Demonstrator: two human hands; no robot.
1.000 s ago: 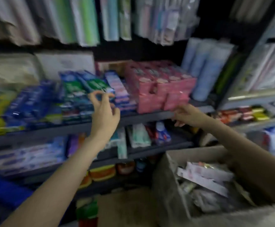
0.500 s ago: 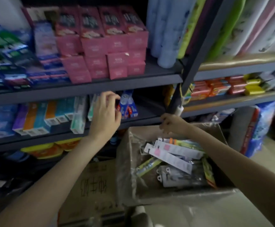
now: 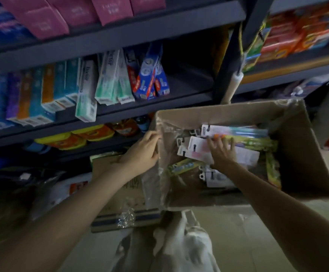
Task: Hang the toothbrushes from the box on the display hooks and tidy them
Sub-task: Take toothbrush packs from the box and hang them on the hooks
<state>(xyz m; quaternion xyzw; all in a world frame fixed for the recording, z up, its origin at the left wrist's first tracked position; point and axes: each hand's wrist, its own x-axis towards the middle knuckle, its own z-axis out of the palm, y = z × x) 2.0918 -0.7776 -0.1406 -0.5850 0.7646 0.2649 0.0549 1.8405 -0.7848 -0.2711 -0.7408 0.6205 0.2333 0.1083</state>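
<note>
Here, at the far left, dark shelves [image 3: 120, 39] carry rows of toothpaste cartons [image 3: 85, 89] standing on end in purple, orange, teal and white, with pink boxes [image 3: 48, 18] on the shelf above and yellow-and-orange packs [image 3: 75, 138] on the one below. A flattened cardboard sheet [image 3: 124, 193] lies low against the shelving, near the floor. The left hand [image 3: 142, 152] reaches in from the lower left and grips the left wall of the cardboard box [image 3: 301, 154] at its upper corner, fingers curled over the edge where clear plastic film [image 3: 163, 138] is bunched against the cardboard. Inside the open box lie the toothbrushes [image 3: 238, 132] in their card-backed packs, piled loosely and pointing different ways (some white and pink, some green, one pale blue). The right hand [image 3: 221, 152] is down inside the box with its fingers spread flat on top of a white-and-pink pack [image 3: 197, 147]; it rests on the pack, and whether the thumb is hooked under it I cannot tell. Below the box a white plastic bag [image 3: 183, 242] sits on the floor. To the right of the upright post, the next bay of shelving holds red and orange boxes [image 3: 289, 38].
</note>
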